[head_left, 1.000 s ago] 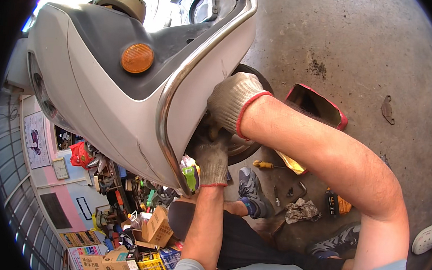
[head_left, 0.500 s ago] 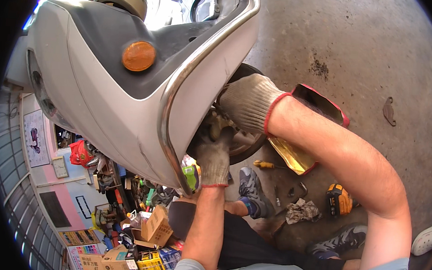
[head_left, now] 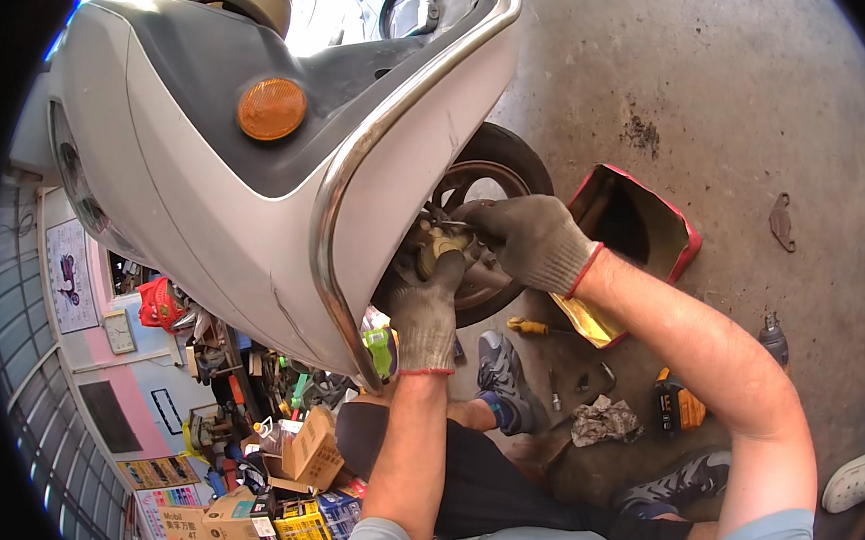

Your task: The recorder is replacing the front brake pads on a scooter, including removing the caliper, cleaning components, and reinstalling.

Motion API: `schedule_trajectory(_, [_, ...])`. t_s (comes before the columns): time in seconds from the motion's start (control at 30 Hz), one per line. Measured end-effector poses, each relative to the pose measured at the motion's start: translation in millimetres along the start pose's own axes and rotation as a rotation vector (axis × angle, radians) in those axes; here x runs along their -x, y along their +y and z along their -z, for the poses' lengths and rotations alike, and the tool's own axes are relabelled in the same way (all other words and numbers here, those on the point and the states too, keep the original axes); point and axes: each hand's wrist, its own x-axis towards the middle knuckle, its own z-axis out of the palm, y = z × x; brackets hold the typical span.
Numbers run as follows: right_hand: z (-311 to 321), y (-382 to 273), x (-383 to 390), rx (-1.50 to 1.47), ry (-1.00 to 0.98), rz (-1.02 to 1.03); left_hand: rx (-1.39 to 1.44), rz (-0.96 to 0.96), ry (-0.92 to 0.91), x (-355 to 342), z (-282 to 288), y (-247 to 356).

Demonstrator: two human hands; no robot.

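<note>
Both my hands wear grey knit gloves and work at the front wheel (head_left: pixel 520 168) of a white and grey scooter (head_left: pixel 225 220). My left hand (head_left: pixel 426 315) is closed around a brass-coloured, dirty brake caliper (head_left: pixel 446 243) beside the wheel hub, with the thumb on its near side. My right hand (head_left: pixel 537 239) comes in from the right, its fingers pinched together at the caliper's upper edge. A thin metal sliver shows at those fingertips, too small to name. Glove and scooter body hide part of the caliper.
Right of the wheel lies a cut-open red and gold tin (head_left: pixel 692 250). A yellow-handled screwdriver (head_left: pixel 527 326), a crumpled rag (head_left: pixel 605 421), a yellow and black power tool (head_left: pixel 684 403) and a worn flat metal plate (head_left: pixel 781 222) lie on the floor. Cardboard boxes (head_left: pixel 315 452) crowd the lower left.
My right hand has drawn back to the right and down from the wheel, uncovering the rim and the caliper. The left hand has stayed on the caliper.
</note>
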Motion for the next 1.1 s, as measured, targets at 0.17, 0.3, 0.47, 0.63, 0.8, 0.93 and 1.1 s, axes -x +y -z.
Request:
schedule_trajectory(0.17, [-5, -4, 3, 0.006, 0.009, -0.037, -0.087, -0.024, 0.077, -8, 4, -19])
schedule_trajectory(0.3, [-2, -12, 3, 0.02, 0.088, -0.075, -0.06, 0.066, 0.055, -10, 1, -16])
schedule_trajectory(0.47, [14, -31, -2, 0.111, -0.025, -0.24, -0.113, 0.062, 0.072, -17, 9, -32])
schedule_trajectory(0.63, [19, -34, -3, -0.121, -0.005, -0.34, -0.121, 0.115, 0.048, -14, 6, -28])
schedule_trajectory(0.8, [10, -39, -19, -0.497, -0.042, -0.601, 0.02, 0.052, 0.064, -13, 4, -28])
schedule_trajectory(0.93, [1, -40, -21, -0.637, -0.053, -0.73, -0.047, -0.099, 0.086, -10, 0, -22])
schedule_trajectory(1.1, [-4, -40, -17, -0.658, 0.016, -0.712, -0.063, -0.126, 0.052, -6, -4, -9])
